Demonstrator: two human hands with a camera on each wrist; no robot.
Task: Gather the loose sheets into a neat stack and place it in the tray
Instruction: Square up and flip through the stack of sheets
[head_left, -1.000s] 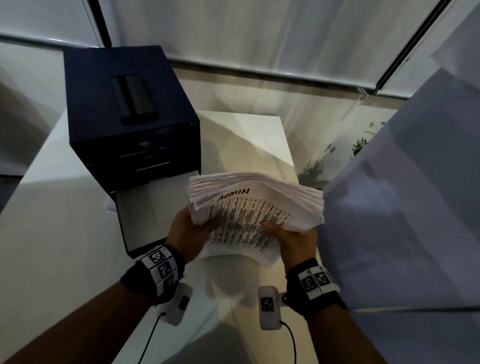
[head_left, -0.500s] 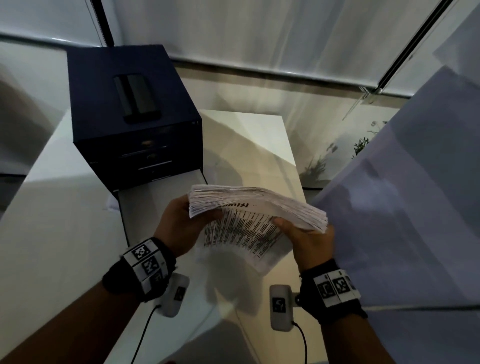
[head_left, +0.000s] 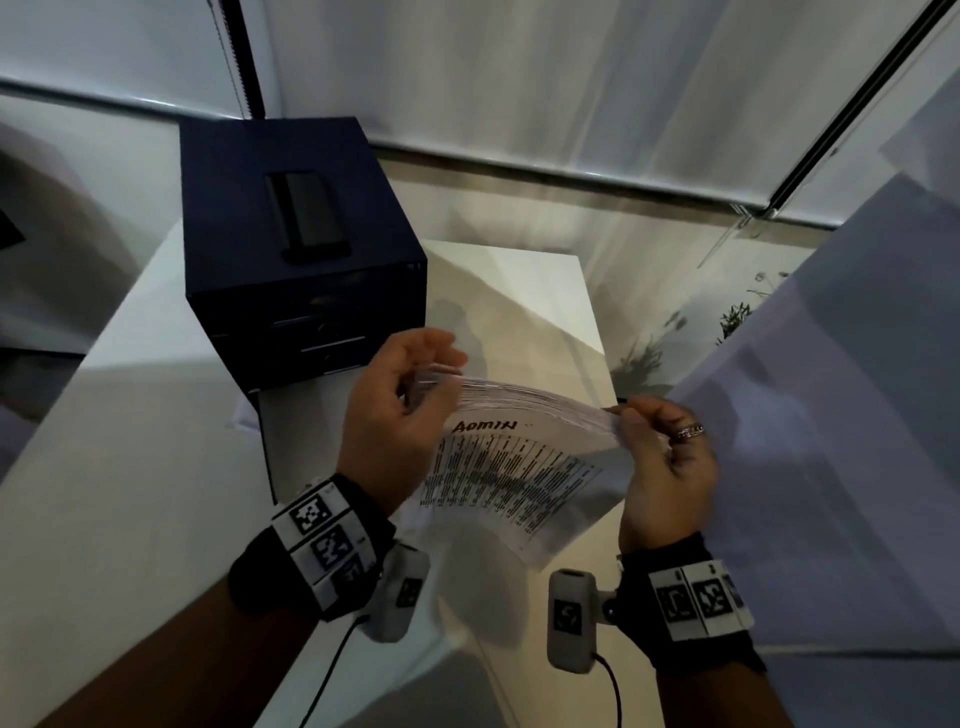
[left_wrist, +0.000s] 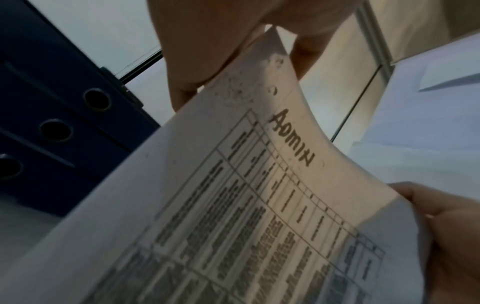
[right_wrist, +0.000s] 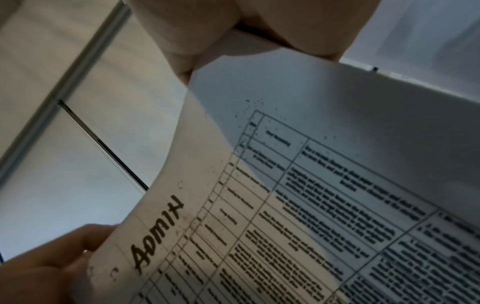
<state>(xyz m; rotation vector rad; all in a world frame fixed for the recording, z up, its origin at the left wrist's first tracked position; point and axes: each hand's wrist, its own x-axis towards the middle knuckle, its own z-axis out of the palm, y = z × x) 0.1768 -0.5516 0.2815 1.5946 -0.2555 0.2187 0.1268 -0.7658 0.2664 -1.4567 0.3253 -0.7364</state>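
Observation:
A thick stack of printed sheets (head_left: 519, 478), marked "ADMIN" by hand on the front sheet, stands tilted on its lower edge above the white table. My left hand (head_left: 431, 374) grips its upper left corner and my right hand (head_left: 639, 431) pinches its upper right corner. Just behind my left hand, the grey tray (head_left: 298, 431) is pulled out from the bottom of a dark blue drawer unit (head_left: 291, 218). The left wrist view shows the stack (left_wrist: 259, 205) held by my left hand (left_wrist: 207, 51). The right wrist view shows the stack (right_wrist: 311, 185) under my right hand (right_wrist: 233, 30).
A dark phone (head_left: 306, 218) lies on top of the drawer unit. The white table (head_left: 130, 519) ends at a right edge near the stack. A large pale panel (head_left: 831, 467) fills the right side. Blinds hang along the back.
The stack has tipped from lying nearly flat to standing on its lower edge. Both hands have shifted from under its near side to its upper corners.

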